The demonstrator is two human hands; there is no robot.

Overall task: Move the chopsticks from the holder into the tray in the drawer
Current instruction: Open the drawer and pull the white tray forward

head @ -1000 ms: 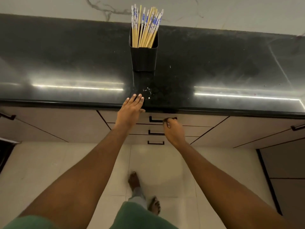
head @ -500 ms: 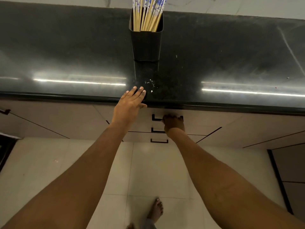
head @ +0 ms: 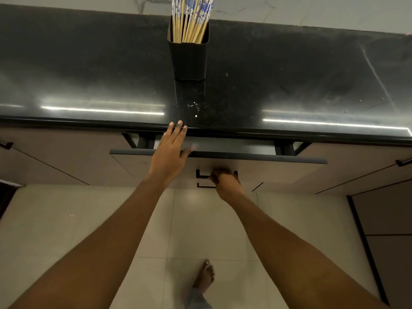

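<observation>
Several wooden chopsticks point(head: 191, 21) with blue-and-white tops stand in a black square holder point(head: 189, 60) at the back of the black countertop point(head: 289, 81). Below the counter's front edge the top drawer point(head: 278, 160) stands a little way out; a narrow strip of its inside shows, and I cannot make out a tray. My right hand point(head: 225, 182) is closed on the drawer's black handle point(head: 200, 173). My left hand point(head: 171, 152) lies flat with fingers spread, fingertips on the counter's front edge, holding nothing.
More beige cabinet fronts with black handles point(head: 403, 162) run left and right of the drawer. A second drawer handle point(head: 205, 186) sits just below the first. My bare foot point(head: 204, 277) stands on the pale tiled floor. A marble backsplash rises behind the counter.
The top drawer has slid out from shut to slightly open, with my right hand on its handle. My left hand stays at the counter's edge. The view has tilted a little.
</observation>
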